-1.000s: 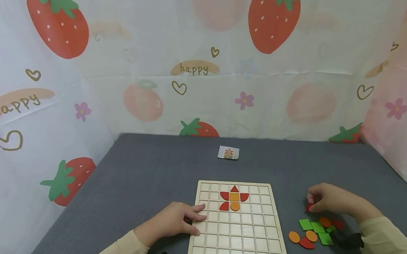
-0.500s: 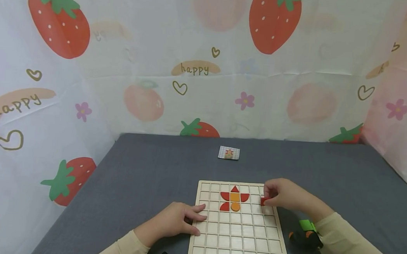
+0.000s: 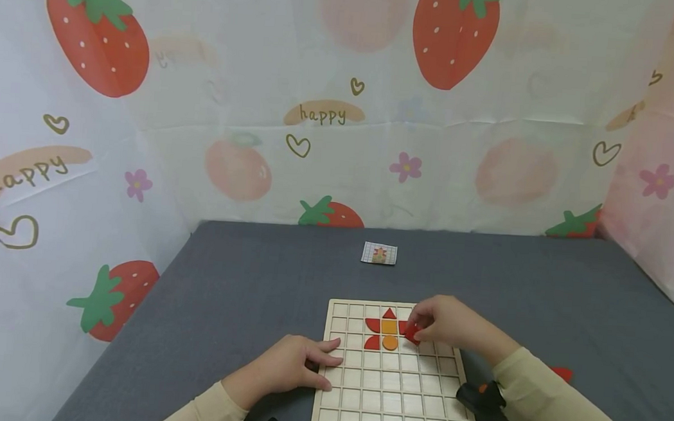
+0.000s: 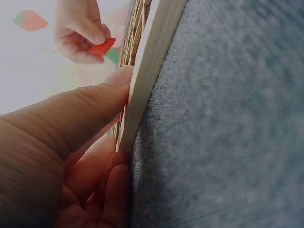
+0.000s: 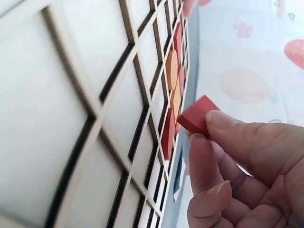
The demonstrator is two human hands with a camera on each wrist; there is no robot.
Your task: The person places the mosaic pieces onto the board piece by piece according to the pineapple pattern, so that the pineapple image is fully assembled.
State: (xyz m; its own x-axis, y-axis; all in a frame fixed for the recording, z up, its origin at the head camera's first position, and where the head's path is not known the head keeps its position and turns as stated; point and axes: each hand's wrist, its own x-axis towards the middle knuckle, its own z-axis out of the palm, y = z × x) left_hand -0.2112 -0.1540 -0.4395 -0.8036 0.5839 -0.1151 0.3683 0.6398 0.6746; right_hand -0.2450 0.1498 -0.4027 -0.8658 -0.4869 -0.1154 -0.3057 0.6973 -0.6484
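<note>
Cloth (image 3: 240,282) under board (image 3: 395,401)
Left hand (image 3: 290,360) spread on rim (image 3: 315,415); right hand (image 3: 446,320) pinches red tile (image 5: 194,116) above (wrist views show gap).

Head view: soft, even light; faint sheen on board (image 3: 413,406), near side of right fingers (image 3: 421,312). Left wrist view: shadow on cloth (image 4: 213,118) beside left fingers (image 4: 117,186); backdrop (image 4: 26,71) beyond them washed out. Right wrist view: backdrop past right fingers hazy, unfocused
</note>
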